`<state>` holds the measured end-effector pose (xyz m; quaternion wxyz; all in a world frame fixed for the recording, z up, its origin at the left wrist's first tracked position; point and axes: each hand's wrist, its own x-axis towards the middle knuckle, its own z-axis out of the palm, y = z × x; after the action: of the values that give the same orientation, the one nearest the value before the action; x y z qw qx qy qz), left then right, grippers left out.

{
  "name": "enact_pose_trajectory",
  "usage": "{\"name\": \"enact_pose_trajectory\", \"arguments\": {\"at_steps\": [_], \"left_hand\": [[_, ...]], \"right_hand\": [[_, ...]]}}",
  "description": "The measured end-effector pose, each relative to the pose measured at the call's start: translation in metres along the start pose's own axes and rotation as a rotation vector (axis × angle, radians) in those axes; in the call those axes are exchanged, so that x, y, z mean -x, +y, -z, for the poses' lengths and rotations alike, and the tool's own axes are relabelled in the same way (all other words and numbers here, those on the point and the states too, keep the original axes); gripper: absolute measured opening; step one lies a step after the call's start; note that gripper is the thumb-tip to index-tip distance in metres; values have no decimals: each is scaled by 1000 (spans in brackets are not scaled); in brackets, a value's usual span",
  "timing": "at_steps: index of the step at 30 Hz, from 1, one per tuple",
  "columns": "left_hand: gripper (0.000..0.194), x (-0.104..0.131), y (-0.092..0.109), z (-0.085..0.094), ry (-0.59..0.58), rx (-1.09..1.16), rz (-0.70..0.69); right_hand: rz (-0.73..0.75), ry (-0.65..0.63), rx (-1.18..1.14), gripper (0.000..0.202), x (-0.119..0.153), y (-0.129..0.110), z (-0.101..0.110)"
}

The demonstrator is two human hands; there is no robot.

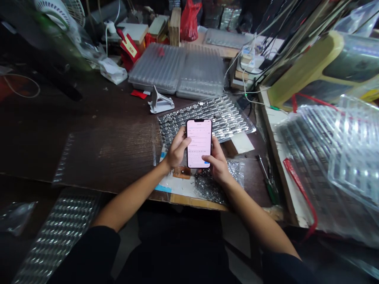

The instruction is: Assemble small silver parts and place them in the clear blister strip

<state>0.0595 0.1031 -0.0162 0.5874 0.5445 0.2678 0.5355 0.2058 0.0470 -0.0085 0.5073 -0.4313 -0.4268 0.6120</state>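
A smartphone [199, 144] with a lit, pale pink screen is held upright between both hands above the table. My left hand [177, 149] is closed around its left edge, the thumb lying over the screen. On the other side my right hand [218, 159] grips the lower right edge, with its thumb touching the screen near the bottom. Behind the phone lies a clear plastic tray [231, 114] filled with rows of shiny metal parts. Under the right hand is a clear bag [209, 187] of small metal pieces, partly hidden by the hand and wrist.
A white folding phone stand [160, 101] is beyond the tray. Stacked clear trays [158, 67] stand further back. At right are a green-handled screwdriver [269, 185], a wooden ledge [275, 130] and more clear trays [314, 177]. Cables [244, 79] run across the back right.
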Motion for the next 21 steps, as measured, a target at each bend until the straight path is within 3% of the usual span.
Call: {"name": "enact_pose_trajectory", "arguments": {"at_steps": [21], "left_hand": [[44, 1, -1, 4, -37, -14, 13]], "right_hand": [[-13, 3, -37, 74, -1, -1, -2]]}}
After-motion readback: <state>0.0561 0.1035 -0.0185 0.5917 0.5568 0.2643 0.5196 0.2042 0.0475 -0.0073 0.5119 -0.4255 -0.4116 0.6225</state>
